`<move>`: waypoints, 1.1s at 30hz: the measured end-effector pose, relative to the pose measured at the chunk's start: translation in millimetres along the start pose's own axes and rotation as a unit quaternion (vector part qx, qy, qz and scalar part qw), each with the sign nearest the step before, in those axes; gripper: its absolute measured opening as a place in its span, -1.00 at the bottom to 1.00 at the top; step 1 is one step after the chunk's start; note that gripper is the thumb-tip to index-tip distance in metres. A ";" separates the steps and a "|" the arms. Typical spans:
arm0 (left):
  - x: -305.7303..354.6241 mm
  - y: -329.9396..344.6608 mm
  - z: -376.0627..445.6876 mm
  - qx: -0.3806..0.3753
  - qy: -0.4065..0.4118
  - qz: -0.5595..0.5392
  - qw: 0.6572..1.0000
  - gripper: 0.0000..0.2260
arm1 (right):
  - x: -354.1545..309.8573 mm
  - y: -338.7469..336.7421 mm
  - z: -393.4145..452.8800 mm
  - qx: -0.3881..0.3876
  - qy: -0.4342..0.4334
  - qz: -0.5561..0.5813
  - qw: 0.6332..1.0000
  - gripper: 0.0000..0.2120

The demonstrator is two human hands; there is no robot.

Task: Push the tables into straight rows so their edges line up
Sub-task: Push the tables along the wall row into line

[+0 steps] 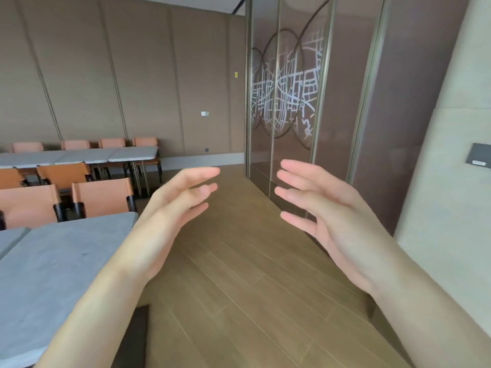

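A grey-topped table (61,264) fills the lower left, butted against a second grey table (10,239) at the left edge. Farther back, a row of grey tables (79,155) runs along the brown wall. My left hand (175,208) is raised in the air just right of the near table's corner, fingers apart, holding nothing. My right hand (318,205) is held up opposite it, palm facing left, fingers spread and empty. Neither hand touches a table.
Orange chairs (102,193) stand between the near table and the far row, with more orange chairs (144,142) behind that row. Wood floor (239,288) stretches ahead. A patterned glass partition (289,96) and a pale wall (446,208) close the right side.
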State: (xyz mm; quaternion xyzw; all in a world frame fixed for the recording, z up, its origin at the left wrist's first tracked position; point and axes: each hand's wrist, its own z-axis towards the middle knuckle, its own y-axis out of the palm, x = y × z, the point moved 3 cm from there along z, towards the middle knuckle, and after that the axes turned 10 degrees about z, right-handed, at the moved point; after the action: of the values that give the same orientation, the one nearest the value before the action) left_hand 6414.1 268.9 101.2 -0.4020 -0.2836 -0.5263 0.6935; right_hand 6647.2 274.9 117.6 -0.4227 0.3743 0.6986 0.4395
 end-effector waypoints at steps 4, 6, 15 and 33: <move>-36.9 -8.8 63.7 0.058 -0.017 0.007 0.998 -0.66 | 21.9 10.4 95.5 -0.062 0.014 0.013 0.998 -0.61; -53.6 -9.6 92.5 0.081 -0.019 0.010 0.996 -0.73 | 34.6 9.6 135.4 -0.085 0.015 0.006 0.996 -0.61; -121.2 18.4 214.9 0.091 -0.048 0.057 0.993 -0.72 | 100.1 -61.0 270.1 -0.079 0.039 0.042 0.995 -0.69; -260.4 129.4 490.6 0.194 -0.093 0.120 0.969 -0.72 | 183.7 -228.3 587.6 -0.222 0.042 0.046 0.973 -0.65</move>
State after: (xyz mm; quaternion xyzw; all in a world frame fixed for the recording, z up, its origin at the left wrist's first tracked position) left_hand 6478.5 835.5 108.2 -0.3381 -0.3932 -0.3345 0.7869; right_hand 6658.8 931.3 127.1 -0.5214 0.2469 0.7653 0.2854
